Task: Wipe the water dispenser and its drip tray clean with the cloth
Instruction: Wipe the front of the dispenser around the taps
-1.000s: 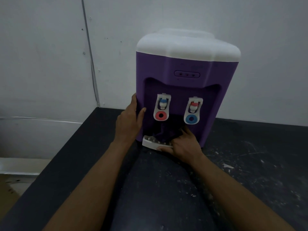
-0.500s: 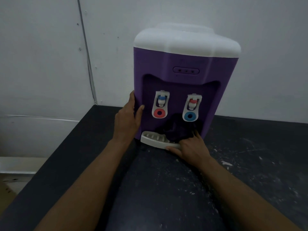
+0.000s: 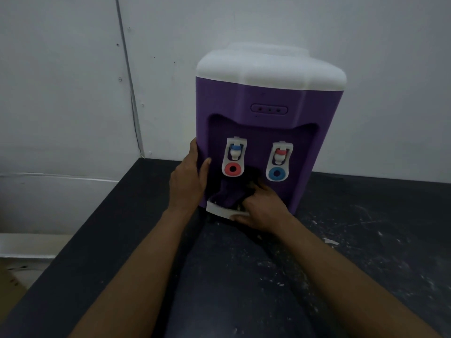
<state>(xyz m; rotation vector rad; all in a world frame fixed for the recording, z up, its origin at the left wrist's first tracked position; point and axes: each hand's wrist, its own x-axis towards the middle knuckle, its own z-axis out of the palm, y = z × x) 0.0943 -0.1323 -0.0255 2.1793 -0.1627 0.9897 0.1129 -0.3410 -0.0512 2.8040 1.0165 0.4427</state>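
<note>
Black speckled countertop [image 3: 244, 276] against a pale panelled wall [image 3: 61, 93], with a purple water dispenser [image 3: 268, 113] on it.

Standing upright near the wall, long axis vertical, the water dispenser carries its white top [image 3: 268, 67] uppermost and turns its tap face toward the person. The white drip tray [image 3: 219, 212] juts from its base toward the person, its length running left to right. A dark cloth [image 3: 229, 193] lies bunched on the tray below the red-ringed tap [image 3: 233, 157] and the blue-ringed tap [image 3: 278, 162]. The right hand [image 3: 263, 208] grips the cloth with curled fingers, thumb along the tray's front edge. The left hand [image 3: 188, 181] presses flat on the dispenser's left front corner, fingers straight, thumb on the front. White flecks dot the countertop to the right.
</note>
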